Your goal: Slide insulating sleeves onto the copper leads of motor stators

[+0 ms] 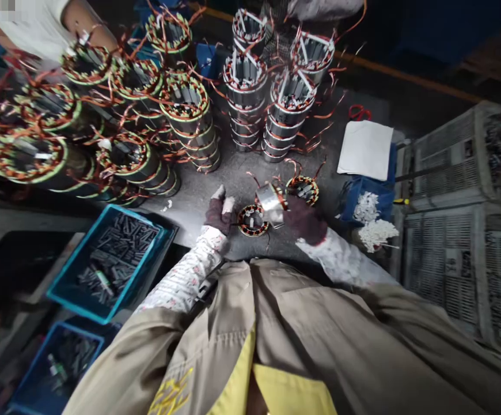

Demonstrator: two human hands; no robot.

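Observation:
In front of me on the grey bench lies a wound motor stator, a ring with copper windings around its inside. My right hand, in a dark glove, is closed on a second stator, tilted with its shiny metal side showing, just right of the first and partly over it. Behind that hand a third stator rests on the bench, partly hidden. My left hand, gloved with pale fingertips, hovers just left of the first stator. Its fingers point forward, apart, and nothing shows in them.
Tall stacks of stators with loose copper leads fill the back and left. A teal bin of small dark strips stands at left, a blue bin below. White pieces, a paper pad and grey crates are right. Another person's arm shows upper left.

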